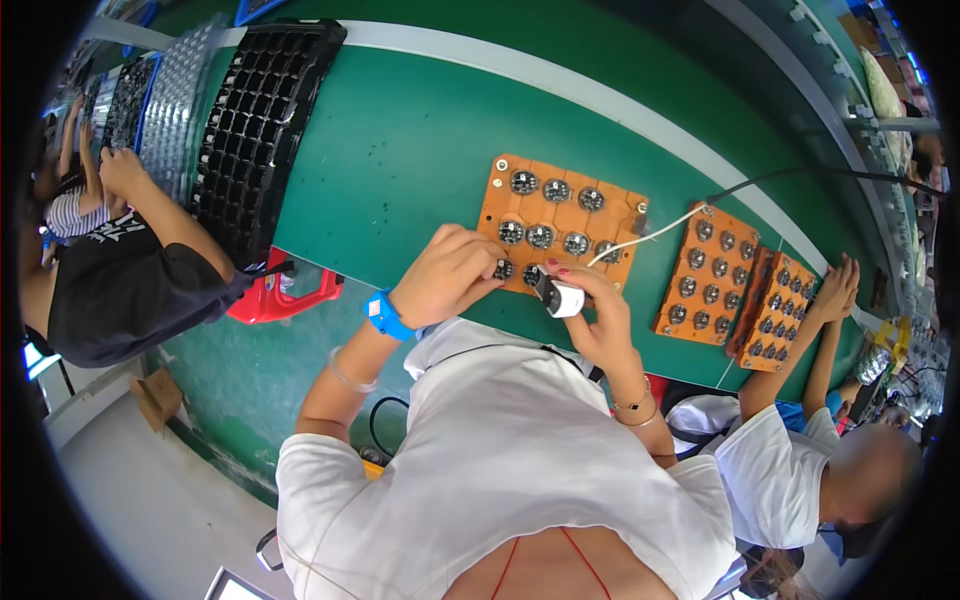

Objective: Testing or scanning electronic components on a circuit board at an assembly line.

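In front of me lies an orange-brown fixture board [510, 203] with rows of small round black parts seated in it. My left hand [450, 272] rests at its near left corner. Its thumb and fingertips are pinched at a round black part [503, 269] there. Held in my right hand [603, 320] is a white and black handheld device [566, 299], its dark end pointing at the board's near row beside my left fingertips. A thin white cable [640, 240] runs above my right hand across the board's right side. The device's underside is hidden by my fingers.
Two more fixture boards [690, 255] [768, 345] with round parts stand to the right, near a co-worker's hands [838, 290]. A black compartment tray [262, 130] lies at the left. Beside it sits another person [130, 270]. A red stool [285, 295] is below the table edge.
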A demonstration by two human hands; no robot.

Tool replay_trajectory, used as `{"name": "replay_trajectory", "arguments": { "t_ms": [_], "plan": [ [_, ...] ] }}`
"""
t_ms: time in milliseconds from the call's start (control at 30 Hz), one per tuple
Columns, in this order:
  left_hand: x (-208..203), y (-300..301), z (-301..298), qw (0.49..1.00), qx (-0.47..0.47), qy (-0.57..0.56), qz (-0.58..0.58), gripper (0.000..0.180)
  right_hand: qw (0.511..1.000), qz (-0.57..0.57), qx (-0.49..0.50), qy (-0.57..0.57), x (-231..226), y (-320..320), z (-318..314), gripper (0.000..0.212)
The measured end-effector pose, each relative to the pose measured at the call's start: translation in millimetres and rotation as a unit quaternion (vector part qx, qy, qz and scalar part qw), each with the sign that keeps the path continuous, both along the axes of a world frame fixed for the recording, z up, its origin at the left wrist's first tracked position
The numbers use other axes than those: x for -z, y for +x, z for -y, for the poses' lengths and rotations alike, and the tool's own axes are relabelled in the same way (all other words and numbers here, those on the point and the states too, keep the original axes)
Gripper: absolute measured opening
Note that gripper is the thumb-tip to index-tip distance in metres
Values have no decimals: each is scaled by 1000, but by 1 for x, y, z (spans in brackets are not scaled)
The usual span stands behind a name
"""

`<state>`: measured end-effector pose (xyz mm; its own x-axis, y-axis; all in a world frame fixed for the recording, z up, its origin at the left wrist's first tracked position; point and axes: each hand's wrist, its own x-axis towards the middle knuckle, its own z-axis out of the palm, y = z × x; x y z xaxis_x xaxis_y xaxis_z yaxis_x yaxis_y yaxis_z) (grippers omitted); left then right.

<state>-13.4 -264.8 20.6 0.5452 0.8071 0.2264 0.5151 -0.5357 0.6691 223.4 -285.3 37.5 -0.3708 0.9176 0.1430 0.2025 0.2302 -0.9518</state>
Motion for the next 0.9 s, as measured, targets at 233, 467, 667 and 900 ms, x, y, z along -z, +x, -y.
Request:
{"name": "replay_trajectory", "arguments": {
  "t_ms": [233, 467, 667, 900],
  "plan": [
    [-13, 10, 6, 991, -1, -69, 114, 35, 998, 54, -18, 41, 3, -11, 2, 38],
    [-17, 12, 11, 981, -63, -147, 106, 34, 1000, -16, 14, -17, 6, -6, 7, 38],
    [-11, 18, 6, 997, -52, 5, -50, 33, 990, -68, 97, -76, 12, 24, 18, 40],
    [0, 36, 2, 997, -5, 16, -70, 30, 997, 22, 66, -29, 5, 24, 17, 39]
  ]
}}
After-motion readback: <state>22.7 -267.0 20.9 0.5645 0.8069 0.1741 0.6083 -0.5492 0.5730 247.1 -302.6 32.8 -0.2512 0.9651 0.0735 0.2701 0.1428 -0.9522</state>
